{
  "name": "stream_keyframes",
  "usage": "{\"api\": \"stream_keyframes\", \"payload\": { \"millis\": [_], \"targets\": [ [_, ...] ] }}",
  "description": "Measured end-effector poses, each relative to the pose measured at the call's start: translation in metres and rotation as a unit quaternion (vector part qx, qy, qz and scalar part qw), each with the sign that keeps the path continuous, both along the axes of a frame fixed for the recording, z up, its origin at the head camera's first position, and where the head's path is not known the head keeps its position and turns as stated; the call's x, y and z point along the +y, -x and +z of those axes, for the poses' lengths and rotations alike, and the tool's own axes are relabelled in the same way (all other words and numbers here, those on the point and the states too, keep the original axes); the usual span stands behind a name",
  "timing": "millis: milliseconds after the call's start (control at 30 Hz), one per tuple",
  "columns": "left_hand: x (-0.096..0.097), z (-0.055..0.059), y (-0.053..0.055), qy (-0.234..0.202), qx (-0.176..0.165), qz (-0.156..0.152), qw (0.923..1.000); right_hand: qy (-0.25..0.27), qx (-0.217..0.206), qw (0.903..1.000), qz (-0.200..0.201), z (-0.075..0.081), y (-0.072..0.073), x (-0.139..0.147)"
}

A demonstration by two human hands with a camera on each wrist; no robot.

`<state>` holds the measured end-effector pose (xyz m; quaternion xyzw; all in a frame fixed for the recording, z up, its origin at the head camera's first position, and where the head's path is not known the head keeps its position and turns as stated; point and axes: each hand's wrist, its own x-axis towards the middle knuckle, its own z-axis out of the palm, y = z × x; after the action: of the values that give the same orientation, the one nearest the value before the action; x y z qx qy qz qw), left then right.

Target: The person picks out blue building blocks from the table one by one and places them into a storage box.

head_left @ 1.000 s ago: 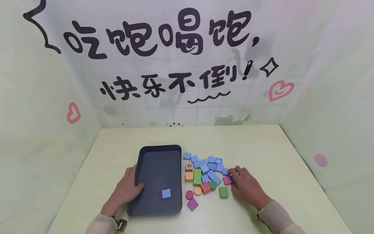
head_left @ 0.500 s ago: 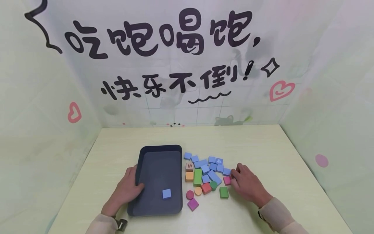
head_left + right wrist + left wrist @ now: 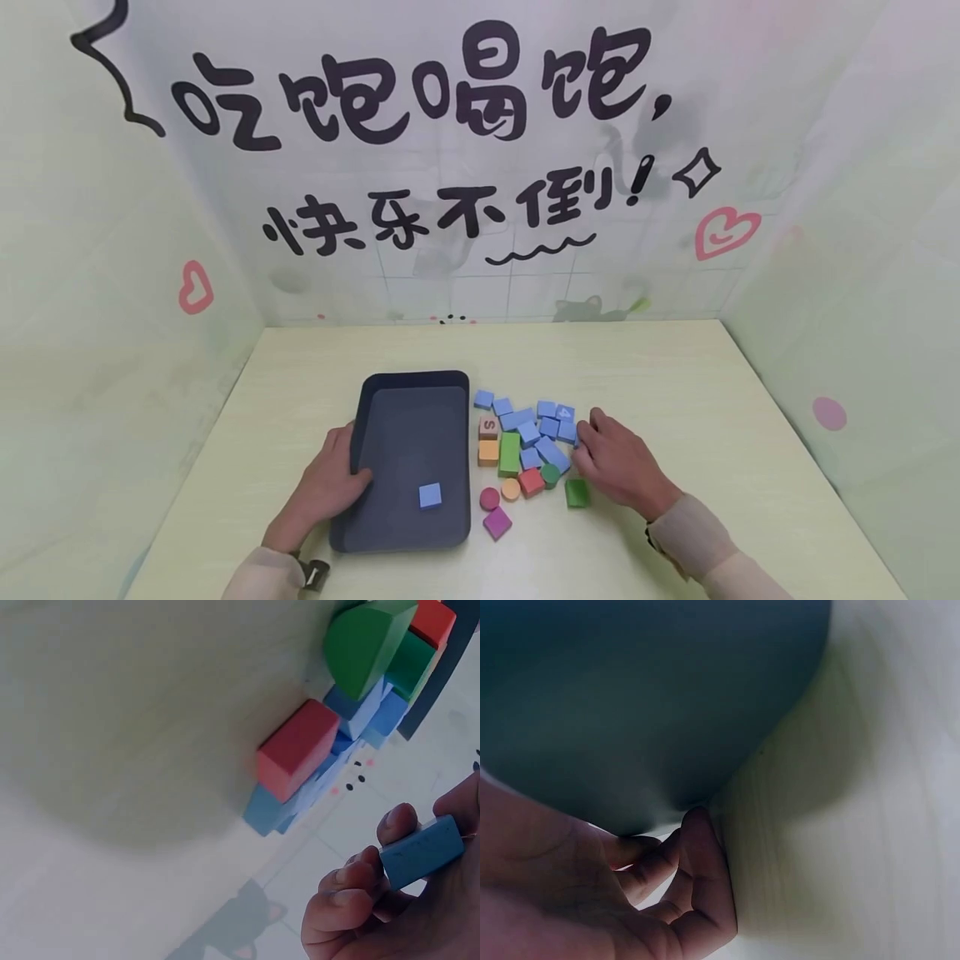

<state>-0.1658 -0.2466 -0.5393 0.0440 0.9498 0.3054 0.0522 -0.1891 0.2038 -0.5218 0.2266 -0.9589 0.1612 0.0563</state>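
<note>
My left hand (image 3: 327, 479) grips the left side of the dark grey tray (image 3: 408, 433), thumb over its rim. The left wrist view shows the fingers curled up at its outer wall. One light blue block (image 3: 430, 496) lies inside the tray. At the right end of the block pile, my right hand (image 3: 621, 461) pinches a blue block (image 3: 422, 853) between thumb and fingers, above the table. Below it a pinkish-red block (image 3: 298, 750) stands beside blue ones; the hand hides it in the head view. A green block (image 3: 577, 493) sits just in front of that hand.
Right of the tray spreads the pile: several blue blocks (image 3: 528, 433), a long green block (image 3: 509, 454), an orange block (image 3: 488, 453), a red block (image 3: 532, 482), round pieces such as a dark pink one (image 3: 490, 499), and a purple block (image 3: 497, 523). Printed walls enclose the table (image 3: 637, 358).
My right hand has risen from the table with the blue block and shifted left, covering the pink block in the head view. The left hand and tray hold their place.
</note>
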Motion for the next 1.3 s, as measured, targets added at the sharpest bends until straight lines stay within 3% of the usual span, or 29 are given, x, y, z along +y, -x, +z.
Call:
{"api": "stream_keyframes", "payload": {
  "millis": [600, 767, 1300],
  "targets": [
    [-0.001, -0.003, 0.001, 0.005, 0.002, 0.002, 1.0, -0.025, 0.016, 0.9969, 0.073, 0.011, 0.016, -0.069],
    [-0.001, -0.004, 0.001, 0.007, 0.006, 0.002, 1.0, -0.037, 0.031, 0.9933, 0.105, 0.013, 0.019, -0.091],
    [-0.001, -0.001, 0.0, 0.0, 0.014, 0.001, 0.9999, -0.075, 0.018, 0.9827, 0.169, 0.017, 0.027, -0.151]
  ]
}}
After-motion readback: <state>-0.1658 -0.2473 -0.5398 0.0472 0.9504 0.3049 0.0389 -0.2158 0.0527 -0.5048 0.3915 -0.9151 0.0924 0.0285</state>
